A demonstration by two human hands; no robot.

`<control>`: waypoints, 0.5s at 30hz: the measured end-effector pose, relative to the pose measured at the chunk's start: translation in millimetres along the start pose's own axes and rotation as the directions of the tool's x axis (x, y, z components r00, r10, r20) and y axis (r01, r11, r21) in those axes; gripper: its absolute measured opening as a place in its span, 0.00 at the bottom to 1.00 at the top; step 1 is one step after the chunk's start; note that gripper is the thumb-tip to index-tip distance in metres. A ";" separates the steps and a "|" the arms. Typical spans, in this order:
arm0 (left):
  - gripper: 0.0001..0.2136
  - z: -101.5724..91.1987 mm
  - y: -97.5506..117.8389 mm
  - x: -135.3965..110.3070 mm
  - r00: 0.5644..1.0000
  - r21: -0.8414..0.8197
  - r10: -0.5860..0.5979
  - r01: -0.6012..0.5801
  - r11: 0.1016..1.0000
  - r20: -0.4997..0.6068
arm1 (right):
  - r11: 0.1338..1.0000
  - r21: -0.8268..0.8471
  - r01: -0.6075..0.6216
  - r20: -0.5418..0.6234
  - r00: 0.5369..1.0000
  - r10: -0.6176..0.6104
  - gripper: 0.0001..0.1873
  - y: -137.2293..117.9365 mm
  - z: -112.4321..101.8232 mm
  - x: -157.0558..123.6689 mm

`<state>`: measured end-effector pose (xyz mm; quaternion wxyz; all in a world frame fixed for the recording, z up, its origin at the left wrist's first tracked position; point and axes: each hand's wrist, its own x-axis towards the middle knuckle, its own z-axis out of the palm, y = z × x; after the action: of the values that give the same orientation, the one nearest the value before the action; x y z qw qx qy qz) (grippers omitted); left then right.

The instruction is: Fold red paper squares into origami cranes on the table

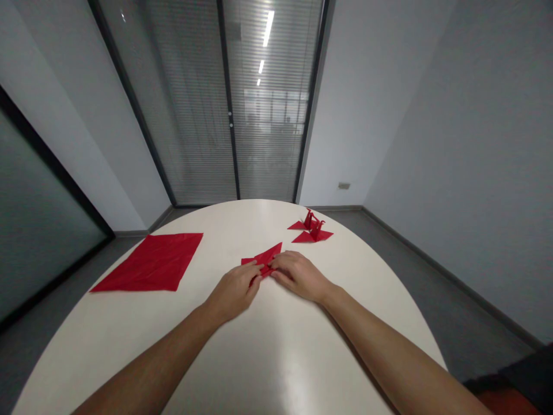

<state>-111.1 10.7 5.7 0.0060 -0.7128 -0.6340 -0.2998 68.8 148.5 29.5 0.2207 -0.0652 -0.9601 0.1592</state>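
A small folded piece of red paper [264, 257] lies on the round white table [259, 357] in front of me. My left hand [233, 291] pinches its near left edge with closed fingers. My right hand [298, 275] presses down on its right side, fingers curled onto the paper. Both hands meet over the fold, hiding its near part.
A stack of flat red paper squares [151, 262] lies at the left of the table. Two finished red paper cranes [311, 227] stand at the far right. Beyond the table are glass doors with blinds [233, 104] and grey walls.
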 end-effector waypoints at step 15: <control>0.13 -8.8 -5.5 2.5 0.993 -0.014 0.037 -0.039 0.999 -0.110 | 0.995 -0.044 -0.086 -0.030 0.996 0.084 0.21 6.2 3.5 -2.1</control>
<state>-119.8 10.6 12.0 0.0406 -0.7072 -0.6166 -0.3436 69.5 152.9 23.6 0.2255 -0.1131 -0.9566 0.1459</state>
